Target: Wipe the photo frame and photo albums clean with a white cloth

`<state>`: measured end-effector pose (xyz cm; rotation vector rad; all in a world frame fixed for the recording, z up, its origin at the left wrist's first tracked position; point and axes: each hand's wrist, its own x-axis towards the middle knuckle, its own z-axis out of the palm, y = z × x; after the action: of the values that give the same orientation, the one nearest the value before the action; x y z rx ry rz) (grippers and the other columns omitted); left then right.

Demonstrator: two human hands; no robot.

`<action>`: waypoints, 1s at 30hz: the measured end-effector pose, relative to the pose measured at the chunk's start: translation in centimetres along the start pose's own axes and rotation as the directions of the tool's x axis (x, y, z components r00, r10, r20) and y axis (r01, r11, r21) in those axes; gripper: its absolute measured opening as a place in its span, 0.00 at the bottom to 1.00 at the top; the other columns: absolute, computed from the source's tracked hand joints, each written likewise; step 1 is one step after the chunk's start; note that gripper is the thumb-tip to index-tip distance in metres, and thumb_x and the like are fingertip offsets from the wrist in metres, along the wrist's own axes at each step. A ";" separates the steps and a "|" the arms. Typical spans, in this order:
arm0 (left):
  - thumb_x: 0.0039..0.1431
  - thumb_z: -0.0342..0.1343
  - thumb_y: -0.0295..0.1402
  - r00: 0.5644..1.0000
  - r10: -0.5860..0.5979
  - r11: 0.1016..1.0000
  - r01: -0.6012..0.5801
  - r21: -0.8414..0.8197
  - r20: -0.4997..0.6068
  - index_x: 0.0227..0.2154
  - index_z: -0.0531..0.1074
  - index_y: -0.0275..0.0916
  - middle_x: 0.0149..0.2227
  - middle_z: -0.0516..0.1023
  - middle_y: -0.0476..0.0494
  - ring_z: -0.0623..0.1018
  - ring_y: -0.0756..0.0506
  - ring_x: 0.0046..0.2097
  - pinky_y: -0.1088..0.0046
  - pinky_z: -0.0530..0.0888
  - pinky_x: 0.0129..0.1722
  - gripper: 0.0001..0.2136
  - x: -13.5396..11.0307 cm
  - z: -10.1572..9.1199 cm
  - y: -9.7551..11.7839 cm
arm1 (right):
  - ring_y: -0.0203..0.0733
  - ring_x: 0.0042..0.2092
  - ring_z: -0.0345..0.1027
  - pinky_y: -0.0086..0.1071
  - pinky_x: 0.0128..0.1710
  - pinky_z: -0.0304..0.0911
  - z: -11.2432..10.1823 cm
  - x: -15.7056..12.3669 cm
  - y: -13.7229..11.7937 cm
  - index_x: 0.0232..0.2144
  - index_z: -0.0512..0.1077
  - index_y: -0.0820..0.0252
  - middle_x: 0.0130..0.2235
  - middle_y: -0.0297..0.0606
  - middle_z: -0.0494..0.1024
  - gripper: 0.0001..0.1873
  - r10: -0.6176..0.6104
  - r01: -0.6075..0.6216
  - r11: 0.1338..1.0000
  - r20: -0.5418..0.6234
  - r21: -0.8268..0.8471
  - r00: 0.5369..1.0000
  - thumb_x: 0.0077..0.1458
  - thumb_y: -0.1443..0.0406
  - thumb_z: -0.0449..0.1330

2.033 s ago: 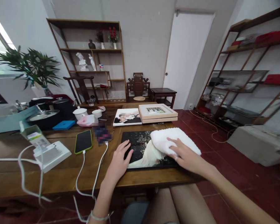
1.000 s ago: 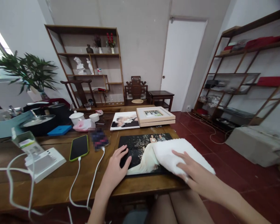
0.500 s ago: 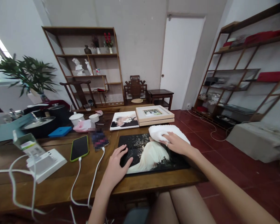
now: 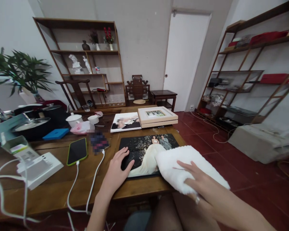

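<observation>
A large wedding photo panel (image 4: pixel 148 157) lies flat near the table's front edge. It shows a couple and a long white gown on a dark ground. My left hand (image 4: pixel 120 163) rests with fingers apart over the panel's left edge. In my right hand (image 4: pixel 199 183) is a fluffy white towel (image 4: pixel 180 163), partly bunched under the fingers. The towel covers the panel's lower right corner and hangs past the table edge.
Behind the panel lie a smaller photo panel (image 4: pixel 125 122) and stacked cream picture frames (image 4: pixel 157 116). To the left are a green-cased phone (image 4: pixel 77 151) on a white cable, an opened white box (image 4: pixel 42 168), a blue box (image 4: pixel 55 134) and a lidded pan (image 4: pixel 32 126).
My right hand has drawn the towel from the panel's upper right down to its lower right corner, uncovering the couple. My left hand stays at the left edge. The view has shifted slightly.
</observation>
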<state>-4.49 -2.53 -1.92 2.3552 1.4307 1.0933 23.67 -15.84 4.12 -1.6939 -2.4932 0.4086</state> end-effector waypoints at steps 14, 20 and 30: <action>0.56 0.53 0.39 1.000 0.003 1.000 -0.002 -0.017 0.020 0.44 0.71 0.35 0.53 0.71 0.35 0.68 0.40 0.57 0.56 0.65 0.56 0.16 -0.2 -0.2 -0.1 | 0.50 0.52 0.62 0.46 0.53 0.54 -1.6 12.8 5.8 0.41 0.71 0.62 0.49 0.48 0.71 0.15 -0.096 0.079 0.994 -0.287 -0.071 0.953 0.61 0.65 0.46; 0.55 0.53 0.40 1.000 -0.013 0.999 0.013 -0.030 0.021 0.44 0.71 0.35 0.54 0.71 0.34 0.69 0.39 0.56 0.55 0.65 0.56 0.17 -0.1 -0.2 -0.1 | 0.54 0.62 0.46 0.55 0.59 0.41 0.3 8.9 3.7 0.43 0.70 0.64 0.55 0.53 0.65 0.15 -0.073 0.049 0.994 -0.259 -0.096 0.963 0.57 0.69 0.48; 0.55 0.53 0.39 1.000 0.015 1.000 -0.015 -0.019 0.012 0.44 0.71 0.33 0.53 0.71 0.33 0.69 0.39 0.56 0.55 0.65 0.56 0.17 0.0 0.0 -0.3 | 0.50 0.64 0.40 0.55 0.61 0.39 0.3 1.9 -0.6 0.38 0.71 0.58 0.59 0.44 0.62 0.14 -0.110 0.110 0.994 -0.019 -0.012 0.994 0.51 0.72 0.50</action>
<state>-4.66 -2.40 -2.08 2.3589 1.3946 1.0896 22.34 -14.35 3.89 -1.5472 -2.5642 0.3665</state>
